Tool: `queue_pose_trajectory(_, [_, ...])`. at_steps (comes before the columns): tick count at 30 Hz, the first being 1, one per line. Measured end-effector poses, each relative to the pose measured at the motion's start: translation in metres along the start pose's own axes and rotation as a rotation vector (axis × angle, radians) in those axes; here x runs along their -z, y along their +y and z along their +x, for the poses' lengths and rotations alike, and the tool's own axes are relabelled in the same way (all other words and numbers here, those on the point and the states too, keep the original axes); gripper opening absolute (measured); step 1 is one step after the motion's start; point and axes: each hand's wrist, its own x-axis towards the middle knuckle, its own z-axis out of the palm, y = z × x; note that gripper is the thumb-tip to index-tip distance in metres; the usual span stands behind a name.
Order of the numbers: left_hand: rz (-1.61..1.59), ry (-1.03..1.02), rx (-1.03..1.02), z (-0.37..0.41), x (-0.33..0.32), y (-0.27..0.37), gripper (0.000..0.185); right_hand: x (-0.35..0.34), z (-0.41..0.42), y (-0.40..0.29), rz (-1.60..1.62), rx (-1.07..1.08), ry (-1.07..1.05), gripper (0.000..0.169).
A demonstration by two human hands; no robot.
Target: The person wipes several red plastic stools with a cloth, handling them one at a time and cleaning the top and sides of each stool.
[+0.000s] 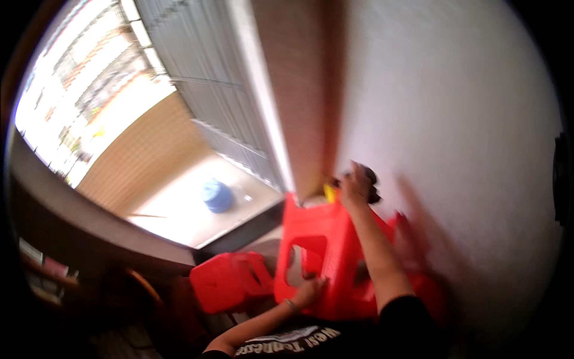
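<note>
My left hand (310, 292), with a band at its wrist, grips the edge of a red plastic stool (332, 251) that is tilted in front of my body. Farther forward, beside the white wall, my right hand (356, 186) is at the far end of the same stool, against a dark object (371, 184). Blur hides what that object is and whether the fingers close on it or on the stool. A small yellow thing (329, 193) shows just left of that hand.
Another red plastic stool (224, 280) stands to the left. More red plastic lies against the white wall (448, 112) on the right. An open doorway with a dark sill (246, 226) leads outside, where a blue container (216, 196) stands near a grey metal gate (206, 67).
</note>
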Motion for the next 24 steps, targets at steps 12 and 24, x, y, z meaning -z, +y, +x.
queue_pose_trajectory(12, [-0.566,0.162,0.139,0.015,-0.065,-0.048,0.035,-0.052,0.016,-0.009,0.155,-0.264,-0.395,0.035])
queue_pose_trajectory(24, [-0.781,0.227,0.231,-0.004,0.013,-0.017,0.041,-0.068,-0.002,0.026,0.324,-0.001,0.129,0.024])
